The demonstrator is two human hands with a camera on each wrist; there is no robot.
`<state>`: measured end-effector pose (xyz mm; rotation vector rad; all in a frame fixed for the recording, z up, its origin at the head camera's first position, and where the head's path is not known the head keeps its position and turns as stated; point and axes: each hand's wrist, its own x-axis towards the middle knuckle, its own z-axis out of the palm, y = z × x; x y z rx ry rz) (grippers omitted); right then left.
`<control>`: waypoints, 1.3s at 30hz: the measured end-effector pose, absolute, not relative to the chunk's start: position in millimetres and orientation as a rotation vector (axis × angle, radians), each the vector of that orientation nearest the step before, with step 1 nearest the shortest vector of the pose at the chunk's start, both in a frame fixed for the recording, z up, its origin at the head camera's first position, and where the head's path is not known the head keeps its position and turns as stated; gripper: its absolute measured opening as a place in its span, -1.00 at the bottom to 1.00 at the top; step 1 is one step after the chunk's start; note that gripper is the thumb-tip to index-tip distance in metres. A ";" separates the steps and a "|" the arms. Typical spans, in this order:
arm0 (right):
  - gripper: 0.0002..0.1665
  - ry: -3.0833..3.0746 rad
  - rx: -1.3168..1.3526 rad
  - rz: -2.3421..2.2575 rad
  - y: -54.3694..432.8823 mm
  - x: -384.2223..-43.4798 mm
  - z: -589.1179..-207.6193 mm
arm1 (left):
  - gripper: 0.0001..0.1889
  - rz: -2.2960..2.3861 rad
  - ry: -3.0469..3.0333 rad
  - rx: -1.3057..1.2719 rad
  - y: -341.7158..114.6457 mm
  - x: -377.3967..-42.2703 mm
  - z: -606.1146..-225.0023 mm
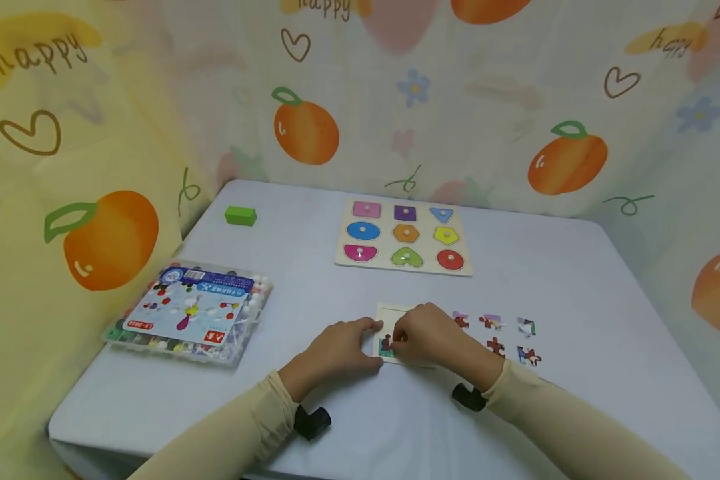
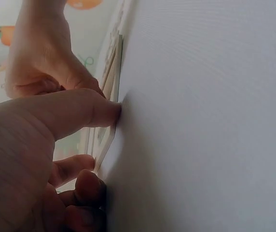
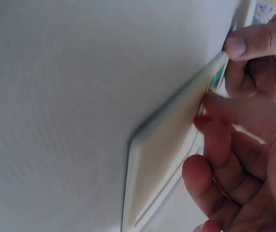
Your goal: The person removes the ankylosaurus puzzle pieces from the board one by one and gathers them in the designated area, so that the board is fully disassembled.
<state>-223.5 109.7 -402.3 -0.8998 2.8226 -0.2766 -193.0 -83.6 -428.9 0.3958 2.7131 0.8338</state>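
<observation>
A small cream puzzle tray (image 1: 390, 315) lies flat near the table's front, with a jigsaw piece (image 1: 387, 347) in its near left corner. My left hand (image 1: 336, 353) holds the tray's left side, thumb at the near corner and index finger further up the edge. Over the tray, my right hand (image 1: 438, 337) has thumb and index finger pinched together beside that corner piece. In the right wrist view those fingertips meet on a puzzle piece (image 3: 203, 110), mostly hidden by them. Several loose jigsaw pieces (image 1: 495, 347) lie to the right of the tray.
Behind the tray lies a wooden shape board (image 1: 405, 267) with coloured knobbed shapes. A clear plastic case (image 1: 186, 313) of small coloured parts is at the left. A green block (image 1: 241, 215) sits at the back left of the white table (image 1: 300, 280). Printed curtains surround it.
</observation>
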 end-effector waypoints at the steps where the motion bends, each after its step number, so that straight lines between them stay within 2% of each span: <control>1: -0.87 2.830 -0.904 -0.270 111.2 -223.5 -402.5 | -0.27 0.834 2.710 0.390 -83.5 -192.6 -429.4; 4: -0.87 2.849 -0.842 -0.255 122.4 -222.1 -398.7 | -0.27 0.830 2.709 0.380 -83.8 -192.5 -429.7; 9: -0.83 2.871 -0.731 -0.295 168.0 -210.0 -387.5 | -0.27 0.820 2.719 0.353 -88.5 -193.1 -428.2; 14: -0.84 2.868 -0.740 -0.339 200.8 -190.5 -393.4 | -0.28 0.805 2.746 0.338 -99.6 -192.8 -429.7; 24: -0.86 2.867 -0.831 -0.371 199.9 -186.4 -405.5 | -0.27 0.855 2.704 0.316 -106.6 -193.0 -432.6; 33: -0.80 2.802 -0.632 -0.366 195.6 -185.2 -405.7 | -0.28 0.864 2.700 0.323 -103.4 -191.0 -432.2; 39: -0.87 2.803 -0.674 -0.459 201.5 -186.4 -395.5 | -0.23 0.884 2.615 0.358 -111.8 -197.8 -434.8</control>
